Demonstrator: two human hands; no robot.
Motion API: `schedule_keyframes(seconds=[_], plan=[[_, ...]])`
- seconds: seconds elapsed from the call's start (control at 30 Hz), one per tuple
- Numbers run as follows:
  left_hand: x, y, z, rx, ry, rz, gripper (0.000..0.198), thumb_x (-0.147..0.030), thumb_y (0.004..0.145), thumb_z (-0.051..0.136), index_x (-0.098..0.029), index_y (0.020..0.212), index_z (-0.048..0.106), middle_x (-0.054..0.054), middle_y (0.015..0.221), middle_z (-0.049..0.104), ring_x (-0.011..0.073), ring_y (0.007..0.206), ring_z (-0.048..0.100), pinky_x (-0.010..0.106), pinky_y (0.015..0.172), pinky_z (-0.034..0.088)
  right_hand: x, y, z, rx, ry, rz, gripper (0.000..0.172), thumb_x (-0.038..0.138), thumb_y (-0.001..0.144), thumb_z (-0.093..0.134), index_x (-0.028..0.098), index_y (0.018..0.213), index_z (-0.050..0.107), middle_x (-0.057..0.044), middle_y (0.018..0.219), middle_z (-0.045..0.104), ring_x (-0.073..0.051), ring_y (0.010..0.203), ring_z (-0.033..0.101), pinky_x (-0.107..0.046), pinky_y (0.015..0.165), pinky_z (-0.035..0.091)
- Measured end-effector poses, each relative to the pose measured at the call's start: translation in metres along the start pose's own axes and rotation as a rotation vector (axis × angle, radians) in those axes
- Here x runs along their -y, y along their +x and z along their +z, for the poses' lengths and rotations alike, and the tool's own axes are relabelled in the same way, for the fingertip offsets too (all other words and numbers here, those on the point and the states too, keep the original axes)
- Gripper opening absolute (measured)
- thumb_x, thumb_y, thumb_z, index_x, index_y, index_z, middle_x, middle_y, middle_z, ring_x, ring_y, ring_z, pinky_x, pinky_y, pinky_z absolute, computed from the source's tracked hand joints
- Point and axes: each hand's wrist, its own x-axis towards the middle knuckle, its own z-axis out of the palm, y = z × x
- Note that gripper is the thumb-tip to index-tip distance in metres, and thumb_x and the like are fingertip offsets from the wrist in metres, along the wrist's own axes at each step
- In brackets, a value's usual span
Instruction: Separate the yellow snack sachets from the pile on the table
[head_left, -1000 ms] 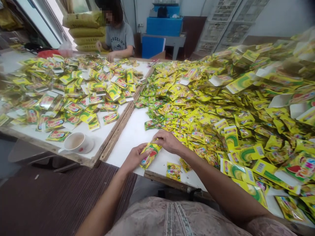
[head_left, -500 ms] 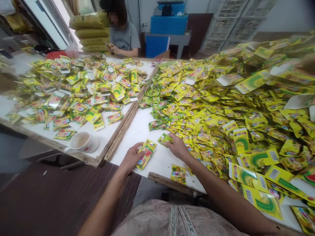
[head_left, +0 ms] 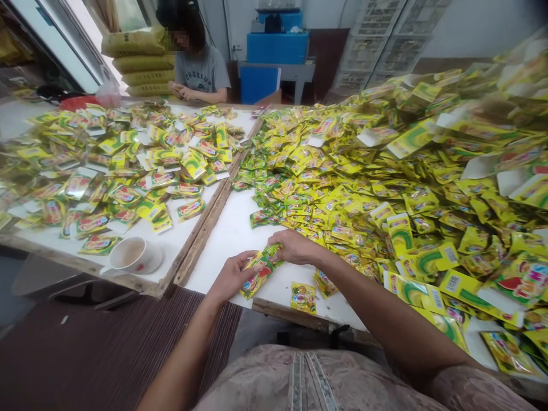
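Carton (head_left: 254, 283) clasped in the left hand (head_left: 232, 276) looks light, crushable — best held gently by its long edges. The right hand (head_left: 294, 247), just beside, pinches a green sachet (head_left: 274, 251), probably soft and slippery, at the carton's far end.

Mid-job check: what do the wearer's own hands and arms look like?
No glove or watch shows on the bare left hand or bare right hand. The left forearm and right forearm are uncovered. A dusty-pink, patterned fabric sleeve shows beyond the right forearm; any left sleeve is out of view.
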Motion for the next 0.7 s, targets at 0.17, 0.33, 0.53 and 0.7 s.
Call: schedule_keyframes(seconds=[0.17, 0.33, 0.53, 0.7], plan=[[0.004, 0.004, 0.002, -0.021, -0.075, -0.050, 0.054, -0.036, 0.060, 0.077, -0.013, 0.106, 0.060, 0.005, 0.083, 0.072, 0.0187, 0.071, 0.066, 0.028, 0.067, 0.050, 0.004, -0.005, -0.001, -0.049, 0.150, 0.055, 0.033, 0.013, 0.055, 0.074, 0.020, 0.086, 0.065, 0.003, 0.064, 0.055, -0.013, 0.064, 0.051, -0.023, 0.056, 0.034], [0.001, 0.007, 0.003, -0.040, -0.184, -0.038, 0.050, -0.033, 0.057, 0.080, -0.013, 0.099, 0.062, 0.004, 0.075, 0.072, 0.0172, 0.065, 0.066, 0.028, 0.065, 0.050, -0.001, -0.019, 0.010, -0.251, 0.563, 0.104, 0.043, 0.018, 0.064, 0.067, 0.019, 0.104, 0.052, 0.005, 0.066, 0.055, -0.011, 0.060, 0.054, -0.023, 0.057, 0.042], [-0.001, 0.008, 0.004, -0.066, -0.230, -0.044, 0.049, -0.033, 0.055, 0.081, -0.013, 0.096, 0.063, 0.003, 0.072, 0.072, 0.0172, 0.063, 0.066, 0.029, 0.066, 0.051, 0.001, -0.028, 0.015, -0.382, 0.580, 0.102, 0.042, 0.027, 0.064, 0.069, 0.021, 0.098, 0.046, 0.005, 0.068, 0.056, -0.011, 0.059, 0.053, -0.025, 0.059, 0.043], [0.000, 0.007, 0.004, -0.030, -0.218, -0.037, 0.049, -0.033, 0.057, 0.080, -0.012, 0.098, 0.065, 0.005, 0.074, 0.072, 0.0179, 0.065, 0.066, 0.029, 0.066, 0.051, 0.006, -0.030, 0.014, -0.362, 0.408, 0.116, 0.036, 0.024, 0.065, 0.066, 0.023, 0.093, 0.043, 0.007, 0.063, 0.053, -0.010, 0.054, 0.049, -0.023, 0.054, 0.038]])
